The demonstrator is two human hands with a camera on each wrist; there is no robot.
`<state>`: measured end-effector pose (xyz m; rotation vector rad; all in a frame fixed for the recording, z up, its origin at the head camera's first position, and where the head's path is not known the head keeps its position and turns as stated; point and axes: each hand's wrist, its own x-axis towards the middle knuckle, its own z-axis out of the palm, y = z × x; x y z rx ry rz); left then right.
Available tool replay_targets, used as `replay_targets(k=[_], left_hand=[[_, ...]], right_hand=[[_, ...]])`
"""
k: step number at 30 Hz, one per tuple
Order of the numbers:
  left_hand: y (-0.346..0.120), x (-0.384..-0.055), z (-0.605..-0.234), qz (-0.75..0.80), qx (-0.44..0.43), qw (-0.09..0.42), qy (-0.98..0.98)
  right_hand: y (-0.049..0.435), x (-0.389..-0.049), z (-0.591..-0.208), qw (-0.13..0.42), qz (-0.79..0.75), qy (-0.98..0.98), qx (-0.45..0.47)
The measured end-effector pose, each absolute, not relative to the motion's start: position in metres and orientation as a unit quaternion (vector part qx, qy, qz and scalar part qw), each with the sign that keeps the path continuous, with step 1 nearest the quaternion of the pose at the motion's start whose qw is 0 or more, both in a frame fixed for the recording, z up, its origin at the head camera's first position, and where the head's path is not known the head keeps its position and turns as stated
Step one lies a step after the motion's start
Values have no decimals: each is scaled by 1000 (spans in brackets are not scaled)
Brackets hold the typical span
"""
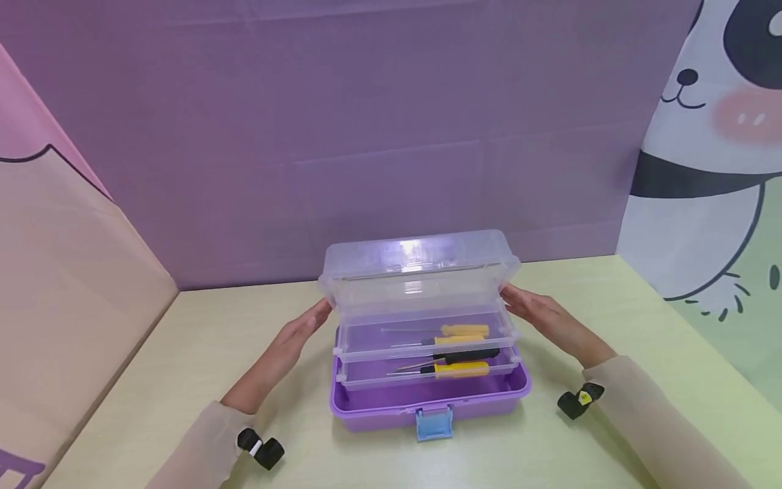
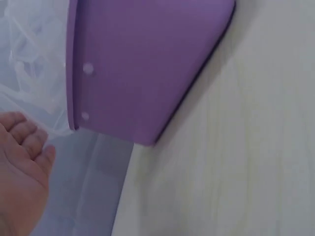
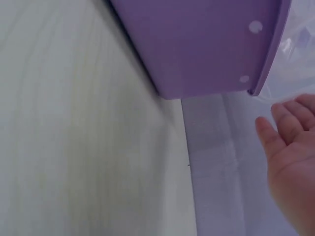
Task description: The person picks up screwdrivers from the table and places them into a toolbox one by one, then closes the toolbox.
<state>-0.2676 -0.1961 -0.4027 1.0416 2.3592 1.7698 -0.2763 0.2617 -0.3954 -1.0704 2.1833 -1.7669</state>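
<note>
A purple toolbox [image 1: 430, 407] stands on the table with its clear lid [image 1: 421, 272] raised and its two clear trays [image 1: 366, 372] spread in steps. Yellow-handled screwdrivers [image 1: 466, 330] and a black-handled tool [image 1: 470, 356] lie in the trays. At the lid's left end is my left hand [image 1: 299, 334], fingers extended towards its lower corner. My right hand [image 1: 546, 319] is at the opposite end, with its fingertips partly behind the lid. Both wrist views show relaxed fingers beside the clear plastic; whether they touch it, I cannot tell.
A blue latch [image 1: 434, 424] hangs down at the toolbox front. The pale wooden table [image 1: 244, 319] ends behind the box at a purple cloth backdrop [image 1: 391, 136]. Printed cloth panels [image 1: 702, 231] flank the table on both sides.
</note>
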Motion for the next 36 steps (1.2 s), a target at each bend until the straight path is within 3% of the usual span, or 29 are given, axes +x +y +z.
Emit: replay_targets(k=[16,29,36], left_hand=[[-177,-232,-376,504,243,-3,829],[-182,-211,-379,501,249,-26,829],[-187,-208,-382,513,272,-4,814]], right_hand=[[246,-248,-371,45,-541,793,-277],[244,-249,-380,53,-546,751,-368],[248,-249,-377,71,-515,765,-380]])
